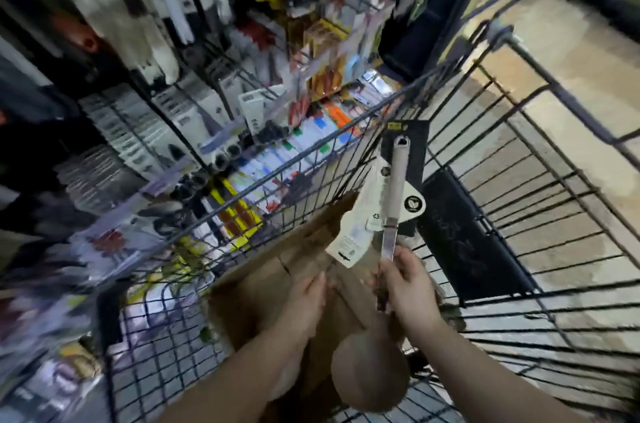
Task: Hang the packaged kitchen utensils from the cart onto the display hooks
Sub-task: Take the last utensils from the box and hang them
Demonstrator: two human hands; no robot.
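Note:
My right hand (408, 287) grips a packaged ladle (394, 187) by its metal shaft, above the black wire cart (519, 187). The ladle's pale handle points up and away, with a white card tag hanging on it; its round bowl (370, 370) hangs low toward me. My left hand (308, 298) reaches down into a brown cardboard box (298, 256) in the cart, fingers together; whether it holds anything is hidden. The display hooks (221, 103) with hanging packaged utensils fill the left half of the view, blurred.
A black card with a yellow sticker (415, 142) stands behind the ladle in the cart. Low shelves with coloured packets (277, 159) lie beyond the cart's left wall. Tan floor (568, 51) stretches to the right.

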